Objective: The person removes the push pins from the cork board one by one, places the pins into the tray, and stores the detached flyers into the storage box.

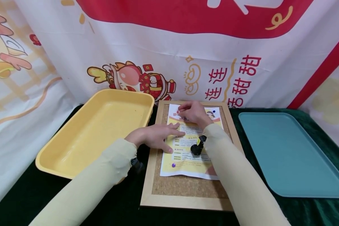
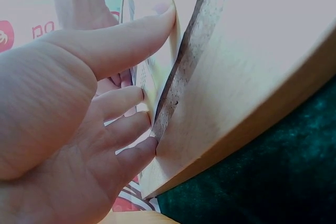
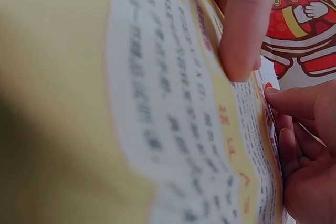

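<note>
The printed sheet (image 1: 183, 171) lies on the cork board (image 1: 183, 187), with a purple pin (image 1: 173, 165) at lower left and a blue pin (image 1: 213, 111) at upper right. The left hand (image 1: 159, 135) rests fingers-spread on the sheet's left side, gripping nothing. The right hand (image 1: 196, 113) is bent at the upper left, fingertips at a small red spot (image 3: 269, 85) — whether they pinch it cannot be told. The board sits on the green-covered surface (image 1: 115, 213) — yellow bin (image 1: 96, 125) left, blue tray (image 1: 293, 153) right.
</note>
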### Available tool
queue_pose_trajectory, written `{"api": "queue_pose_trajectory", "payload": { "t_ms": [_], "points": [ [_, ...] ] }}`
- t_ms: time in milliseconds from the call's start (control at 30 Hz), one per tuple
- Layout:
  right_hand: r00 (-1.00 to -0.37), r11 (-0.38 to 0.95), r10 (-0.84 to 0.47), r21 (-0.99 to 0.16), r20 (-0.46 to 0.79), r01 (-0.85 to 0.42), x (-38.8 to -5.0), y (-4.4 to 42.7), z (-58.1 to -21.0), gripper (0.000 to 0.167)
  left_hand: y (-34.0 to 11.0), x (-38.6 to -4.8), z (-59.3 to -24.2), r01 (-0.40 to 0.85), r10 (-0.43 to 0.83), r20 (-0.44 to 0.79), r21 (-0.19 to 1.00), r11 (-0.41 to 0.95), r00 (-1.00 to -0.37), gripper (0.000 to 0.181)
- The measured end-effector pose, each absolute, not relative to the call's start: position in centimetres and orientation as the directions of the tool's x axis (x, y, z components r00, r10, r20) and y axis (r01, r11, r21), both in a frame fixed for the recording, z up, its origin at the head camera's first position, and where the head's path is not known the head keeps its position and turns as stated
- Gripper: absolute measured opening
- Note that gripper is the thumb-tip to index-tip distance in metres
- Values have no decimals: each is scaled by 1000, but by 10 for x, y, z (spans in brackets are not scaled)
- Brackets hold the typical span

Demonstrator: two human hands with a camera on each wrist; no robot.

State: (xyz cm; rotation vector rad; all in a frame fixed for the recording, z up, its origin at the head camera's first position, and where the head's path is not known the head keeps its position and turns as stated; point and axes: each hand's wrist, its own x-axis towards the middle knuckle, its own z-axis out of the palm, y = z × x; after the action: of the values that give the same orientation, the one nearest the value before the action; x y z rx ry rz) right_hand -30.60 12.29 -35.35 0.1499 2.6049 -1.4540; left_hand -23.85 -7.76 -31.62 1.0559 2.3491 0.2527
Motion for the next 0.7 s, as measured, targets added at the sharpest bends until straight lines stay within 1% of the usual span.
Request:
{"api": "queue_pose_trajectory", "payload": {
  "t_ms": [200,367,533,700],
  "points": [
    [-982,547,25,-820,-185,168,-306,121,-353,15,-77,-238,-316,635,737,-408,378,673,-539,73],
    [-984,561,18,-812,-180,159,-306,121,-353,17,-77,-238,-314,635,736,-412,377,674,-537,74],
    [-987,569,10,-811,-160,137,-307,119,-354,16,-78,-239,-316,635,733,-417,372,677,-537,74],
    [-991,593,29,-795,-134,125,-308,116,-355,14,-78,-240,-317,639,738,-415,376,671,-532,74]
  ]
}}
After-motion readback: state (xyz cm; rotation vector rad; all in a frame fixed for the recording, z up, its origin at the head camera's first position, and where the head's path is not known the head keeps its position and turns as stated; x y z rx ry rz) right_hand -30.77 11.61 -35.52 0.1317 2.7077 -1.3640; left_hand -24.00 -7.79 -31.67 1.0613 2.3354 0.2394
